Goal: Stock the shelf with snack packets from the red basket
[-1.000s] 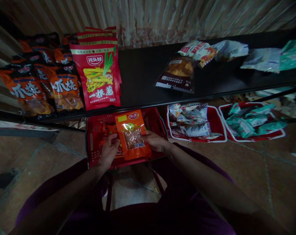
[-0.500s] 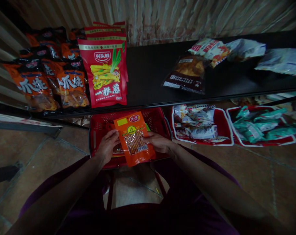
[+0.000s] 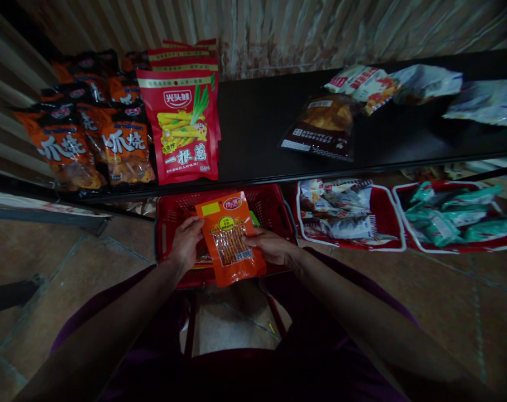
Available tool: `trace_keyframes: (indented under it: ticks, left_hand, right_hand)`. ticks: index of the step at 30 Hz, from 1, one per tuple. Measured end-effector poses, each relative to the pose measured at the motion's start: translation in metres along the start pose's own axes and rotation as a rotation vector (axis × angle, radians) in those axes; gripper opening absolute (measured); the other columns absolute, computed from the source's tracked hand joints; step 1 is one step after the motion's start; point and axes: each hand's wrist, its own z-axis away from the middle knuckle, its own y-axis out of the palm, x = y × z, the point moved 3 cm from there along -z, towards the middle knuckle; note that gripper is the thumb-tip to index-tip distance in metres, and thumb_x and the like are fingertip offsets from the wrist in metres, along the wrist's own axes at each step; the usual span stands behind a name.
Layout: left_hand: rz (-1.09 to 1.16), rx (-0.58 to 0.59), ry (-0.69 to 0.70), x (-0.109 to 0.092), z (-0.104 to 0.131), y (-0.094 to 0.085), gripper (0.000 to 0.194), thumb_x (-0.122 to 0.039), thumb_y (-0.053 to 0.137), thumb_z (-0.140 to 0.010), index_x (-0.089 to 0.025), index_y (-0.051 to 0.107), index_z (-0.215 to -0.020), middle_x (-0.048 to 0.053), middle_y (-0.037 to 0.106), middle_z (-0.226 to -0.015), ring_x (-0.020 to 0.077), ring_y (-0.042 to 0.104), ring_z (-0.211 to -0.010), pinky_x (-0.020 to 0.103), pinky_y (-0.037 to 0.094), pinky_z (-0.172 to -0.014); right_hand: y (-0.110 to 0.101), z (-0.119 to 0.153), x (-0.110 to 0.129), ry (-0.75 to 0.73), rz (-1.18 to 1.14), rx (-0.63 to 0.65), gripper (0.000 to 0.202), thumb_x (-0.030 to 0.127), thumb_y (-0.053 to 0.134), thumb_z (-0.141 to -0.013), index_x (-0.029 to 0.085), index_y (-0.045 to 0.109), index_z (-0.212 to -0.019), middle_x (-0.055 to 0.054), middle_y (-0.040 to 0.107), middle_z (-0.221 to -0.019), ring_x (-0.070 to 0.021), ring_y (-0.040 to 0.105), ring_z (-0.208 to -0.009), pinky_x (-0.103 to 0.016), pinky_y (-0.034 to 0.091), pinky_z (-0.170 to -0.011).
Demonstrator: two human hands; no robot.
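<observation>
An orange snack packet (image 3: pixel 230 239) with a clear window is held face up over a red shopping basket (image 3: pixel 170 209). My right hand (image 3: pixel 270 244) is closed on its right edge, thumb on the front. At the packet's left edge, my left hand (image 3: pixel 187 241) pinches it between thumb and fingers. The basket sits below the shelf's front edge, close to my legs. Part of its contents shows under the packet; the rest is hidden by my hands and the packet.
On the black shelf (image 3: pixel 253 134) stand red snack bags (image 3: pixel 182 128) and orange-black bags (image 3: pixel 128 145) at left. A brown snack bag (image 3: pixel 320 125) and several pale packets lie farther right. Two red baskets (image 3: pixel 398 215) of packets stand below, on the tiled floor (image 3: pixel 123 237).
The view has shifted slightly, so shelf and baskets sit a little farther right. Both hands keep their hold on the orange packet, which has hardly moved.
</observation>
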Motion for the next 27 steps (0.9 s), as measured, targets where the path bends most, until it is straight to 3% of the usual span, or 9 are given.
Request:
trace_keyframes:
  ticks: [6, 13, 17, 22, 27]
  left_hand:
    - [0.007, 0.04, -0.07, 0.002, -0.001, 0.003, 0.019, -0.018, 0.072, -0.061, -0.015, 0.061, -0.077, 0.001, 0.069, -0.074, 0.0117, 0.063, -0.067, 0.023, 0.047, -0.067]
    - [-0.132, 0.174, -0.293, 0.022, 0.007, -0.002, 0.017, -0.016, 0.071, -0.068, -0.015, 0.062, -0.083, 0.005, 0.071, -0.077, 0.0135, 0.064, -0.063, 0.025, 0.049, -0.062]
    - [-0.171, 0.208, -0.299, 0.03, 0.009, -0.005, 0.016, -0.014, 0.068, -0.071, -0.014, 0.063, -0.086, 0.008, 0.072, -0.083, 0.0147, 0.066, -0.067, 0.026, 0.05, -0.063]
    - [-0.191, 0.152, -0.268, 0.028, 0.01, -0.005, 0.014, -0.013, 0.066, -0.073, -0.014, 0.065, -0.086, 0.007, 0.071, -0.08, 0.0139, 0.065, -0.061, 0.025, 0.05, -0.059]
    - [-0.203, 0.089, -0.261, 0.017, 0.014, -0.001, 0.012, -0.01, 0.056, -0.079, -0.015, 0.064, -0.086, 0.003, 0.069, -0.067, 0.0132, 0.062, -0.053, 0.024, 0.048, -0.054]
  right_hand:
    - [-0.001, 0.002, 0.004, -0.007, -0.017, -0.046, 0.029, 0.016, 0.075, -0.063, 0.015, 0.065, -0.09, -0.004, 0.073, -0.081, -0.0162, 0.067, -0.072, -0.035, 0.052, -0.081]
    - [0.001, 0.005, 0.013, -0.051, -0.077, -0.151, 0.019, 0.012, 0.069, -0.07, 0.014, 0.064, -0.088, -0.006, 0.073, -0.082, -0.0179, 0.069, -0.073, -0.037, 0.053, -0.084]
    - [0.002, 0.005, 0.014, -0.043, -0.061, -0.158, 0.02, 0.01, 0.067, -0.07, 0.013, 0.064, -0.089, -0.007, 0.073, -0.086, -0.0181, 0.069, -0.074, -0.037, 0.054, -0.083]
    - [0.003, 0.003, 0.012, -0.05, -0.048, -0.084, 0.028, 0.008, 0.067, -0.067, 0.013, 0.063, -0.094, -0.006, 0.073, -0.089, -0.0163, 0.069, -0.073, -0.035, 0.054, -0.081]
    - [0.003, 0.005, 0.013, -0.083, -0.013, -0.03, 0.038, 0.003, 0.067, -0.06, 0.017, 0.064, -0.095, 0.0, 0.073, -0.082, -0.0122, 0.067, -0.067, -0.024, 0.054, -0.067]
